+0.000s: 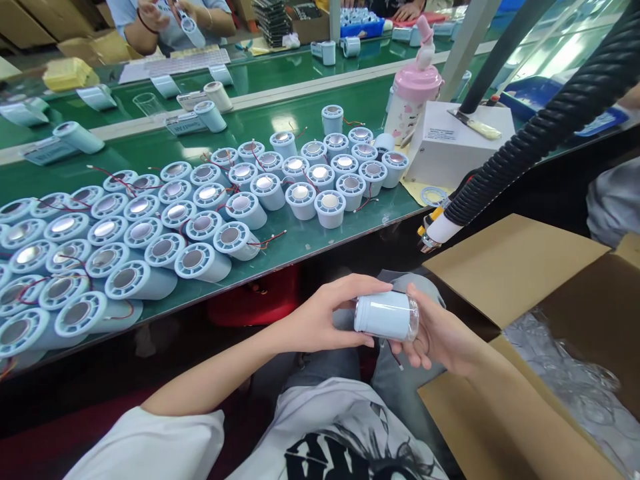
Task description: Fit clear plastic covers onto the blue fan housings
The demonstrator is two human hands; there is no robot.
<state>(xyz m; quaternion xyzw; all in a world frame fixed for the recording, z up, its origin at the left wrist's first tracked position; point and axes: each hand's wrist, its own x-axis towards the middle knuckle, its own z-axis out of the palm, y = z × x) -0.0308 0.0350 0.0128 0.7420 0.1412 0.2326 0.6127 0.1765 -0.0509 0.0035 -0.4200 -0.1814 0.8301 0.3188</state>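
Over my lap, a light-blue cylinder point(384, 315) lies sideways between both hands, with a clear plastic cover point(414, 319) around it that shows at its right end. My left hand point(325, 312) grips its left end, thumb below and fingers above. Around the right end curl the fingers of my right hand point(440, 330), partly behind the cover. A thin wire end hangs below the right hand. Many similar light-blue cylinders point(245, 208), with round metallic tops and red-and-black wires, stand in rows on the green bench point(300, 248) ahead.
An open cardboard box point(515, 267) at my right holds clear plastic covers point(565, 387). A black corrugated hose point(525, 140) hangs with its tip near the bench edge. Beside it are a white box-shaped device point(450, 150) and a pink-lidded cup point(411, 93). Across the bench, a person point(170, 27) handles a cylinder.
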